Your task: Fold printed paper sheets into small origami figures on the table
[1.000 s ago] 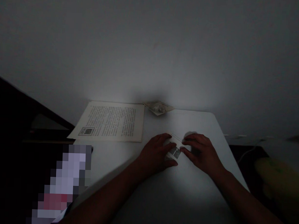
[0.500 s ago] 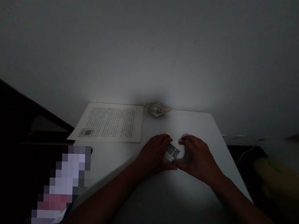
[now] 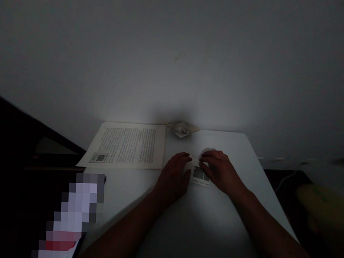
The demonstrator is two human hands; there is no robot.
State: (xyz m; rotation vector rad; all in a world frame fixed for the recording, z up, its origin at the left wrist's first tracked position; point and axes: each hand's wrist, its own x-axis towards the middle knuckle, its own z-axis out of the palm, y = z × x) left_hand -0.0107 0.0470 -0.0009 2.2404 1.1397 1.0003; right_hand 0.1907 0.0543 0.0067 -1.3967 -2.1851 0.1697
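Observation:
A small folded piece of printed paper [image 3: 201, 174] with a dark picture on it lies low over the white table between my hands. My left hand [image 3: 173, 176] is at its left edge, the fingers curled and the thumb bent against the side. At the upper right edge, my right hand [image 3: 220, 169] has thumb and fingers pinched together on the paper. Part of the paper's outline is hidden behind the fingers.
Printed sheets [image 3: 129, 146] with a square code lie at the table's back left. A folded paper shape [image 3: 181, 130] stands by the wall. A blurred-out bright object [image 3: 73, 212] is at the lower left. The white table [image 3: 228, 140] meets the wall [image 3: 174, 61].
The folded paper has turned and now sits squarer to me. My right fingers have closed onto its upper right edge, and my left thumb has drawn back from the bottom.

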